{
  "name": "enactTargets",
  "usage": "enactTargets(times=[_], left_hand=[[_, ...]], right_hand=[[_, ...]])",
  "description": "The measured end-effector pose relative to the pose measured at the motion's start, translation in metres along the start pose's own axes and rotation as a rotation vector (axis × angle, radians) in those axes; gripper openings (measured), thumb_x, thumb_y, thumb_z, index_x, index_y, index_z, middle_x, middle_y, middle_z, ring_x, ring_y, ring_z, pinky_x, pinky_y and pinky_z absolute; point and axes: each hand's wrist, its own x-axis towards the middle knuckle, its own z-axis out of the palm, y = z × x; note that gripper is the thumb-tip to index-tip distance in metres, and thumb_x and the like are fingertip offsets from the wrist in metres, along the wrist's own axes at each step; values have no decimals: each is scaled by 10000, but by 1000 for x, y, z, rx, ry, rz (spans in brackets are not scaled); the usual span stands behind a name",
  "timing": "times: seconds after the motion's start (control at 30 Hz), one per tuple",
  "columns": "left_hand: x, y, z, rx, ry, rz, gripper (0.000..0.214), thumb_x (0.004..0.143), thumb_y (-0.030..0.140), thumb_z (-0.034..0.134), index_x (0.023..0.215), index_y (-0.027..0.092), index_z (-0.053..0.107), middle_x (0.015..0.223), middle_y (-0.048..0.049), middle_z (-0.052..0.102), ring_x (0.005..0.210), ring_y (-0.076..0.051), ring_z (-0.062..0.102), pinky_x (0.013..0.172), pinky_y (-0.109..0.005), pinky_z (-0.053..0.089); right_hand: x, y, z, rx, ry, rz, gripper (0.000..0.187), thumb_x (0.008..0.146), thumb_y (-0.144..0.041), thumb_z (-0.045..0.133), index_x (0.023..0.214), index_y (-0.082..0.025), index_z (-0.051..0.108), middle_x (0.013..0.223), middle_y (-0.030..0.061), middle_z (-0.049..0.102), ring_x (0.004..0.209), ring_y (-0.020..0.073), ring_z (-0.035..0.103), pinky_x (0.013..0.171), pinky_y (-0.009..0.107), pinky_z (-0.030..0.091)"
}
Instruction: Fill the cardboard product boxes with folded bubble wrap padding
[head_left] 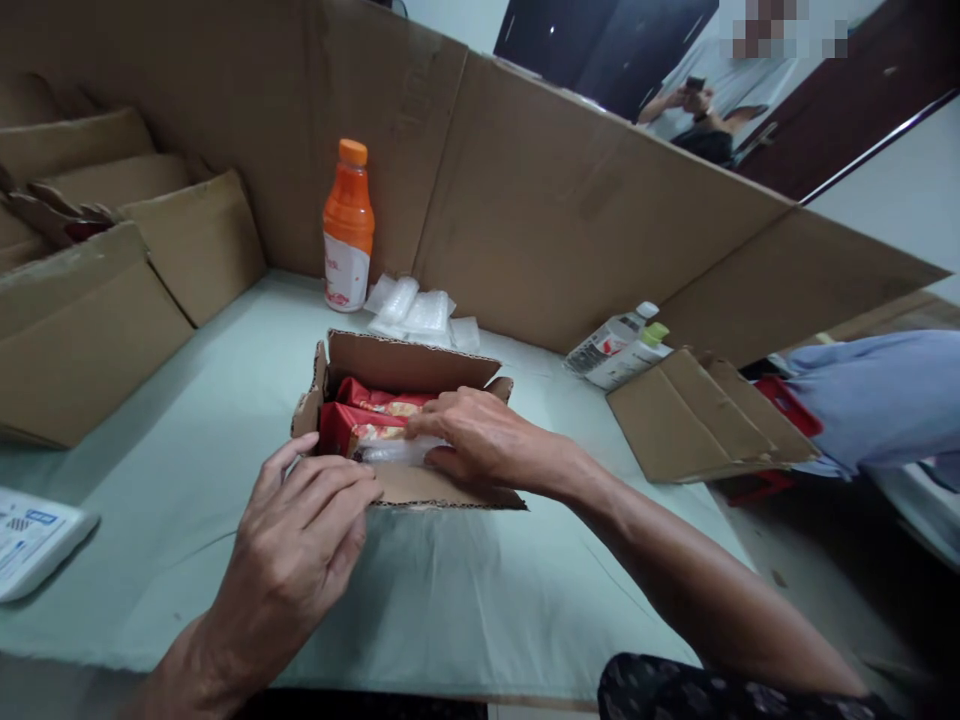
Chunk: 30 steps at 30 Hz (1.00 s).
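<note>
red packets [339,428] partly hidden in carton [409,358], just left of half-curled right hand [484,432]; its hold unclear. left hand [300,530] loosely bent over near-left corner, grip unclear.

Nothing is legible: the red script [345,298] on the orange bottle [349,225], blue print [41,517] on the white device [45,552] and label [600,346] on the clear bottle [630,324] are too blurred.

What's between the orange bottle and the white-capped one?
Head view: bubble wrap near the orange bottle, then bare tablecloth up to the white-capped bottle.
</note>
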Motion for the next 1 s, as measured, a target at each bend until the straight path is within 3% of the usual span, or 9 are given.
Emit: enactTargets(times=[0.17, 0.23, 0.3, 0.37, 0.47, 0.57, 0.73, 0.87, 1.0], left_hand=[[11, 0, 1, 34, 30, 0, 239, 885, 35, 593, 1053, 192, 657, 941, -33, 739, 900, -191, 682, 1078, -496, 438], [12, 1, 1, 46, 64, 14, 276, 869, 29, 617, 1090, 192, 648, 977, -51, 735, 962, -218, 678, 1070, -507, 453], [8, 3, 0, 63, 144, -16, 359, 844, 30, 657, 1164, 192, 638, 1095, -93, 716, 1115, -267, 649, 1073, -511, 461], [-1, 2, -2, 88, 251, -119, 482, 826, 51, 695, 1275, 205, 613, 1242, -127, 667, 1247, -300, 590, 1090, -502, 458], [-22, -6, 0, 58, 315, -408, 587, 847, 161, 717, 1402, 265, 556, 1364, -110, 612, 1280, -297, 574, 1099, -486, 464], [-45, -21, 11, -148, 231, -737, 614, 860, 354, 711, 1441, 308, 519, 1390, -82, 610, 1240, -307, 609, 1081, -512, 486], [-56, -45, 35, -569, 188, -1001, 652, 739, 478, 761, 1319, 257, 562, 1314, -75, 642, 1155, -290, 662, 1053, -474, 533], [-26, -47, 44, -526, 255, -981, 577, 721, 426, 764, 1238, 232, 598, 1214, -66, 667, 1130, -271, 658, 1047, -448, 538], [-1, -23, 67, -644, 181, -870, 611, 750, 390, 737, 1304, 210, 553, 1286, -94, 638, 1114, -256, 667, 1024, -441, 550]], right_hand=[[11, 1, 0, 98, -233, -24, 155, 871, -108, 624, 838, -207, 738, 734, 3, 717, 655, 144, 607, 585, 263, 325], [6, 4, -4, 131, -195, -9, 158, 874, -113, 637, 932, -205, 751, 837, 18, 754, 741, 157, 655, 645, 258, 395], [-15, 8, -9, 180, 2, 4, 198, 888, -128, 647, 1046, -198, 744, 1010, 51, 771, 911, 186, 693, 782, 280, 471], [-50, 12, -10, 241, 319, 71, 210, 923, -179, 642, 1115, -196, 724, 1151, 74, 750, 1067, 209, 684, 920, 325, 497], [-109, 17, 8, 308, 751, 338, 164, 956, -256, 625, 1086, -220, 718, 1123, 58, 756, 1070, 207, 694, 964, 359, 522], [-140, 14, 55, 436, 789, 558, 179, 934, -299, 642, 1081, -220, 707, 1049, 61, 763, 953, 208, 716, 847, 349, 570], [-98, -4, 125, 649, 601, 560, 543, 847, -303, 681, 1364, -203, 549, 1231, 118, 687, 1048, 250, 673, 839, 389, 583], [-60, 2, 125, 637, 678, 544, 603, 835, -272, 652, 1412, -197, 493, 1241, 121, 664, 1065, 262, 643, 865, 412, 569], [-88, 11, 119, 592, 820, 670, 510, 845, -293, 633, 1332, -181, 532, 1173, 119, 667, 921, 237, 652, 777, 389, 575]])
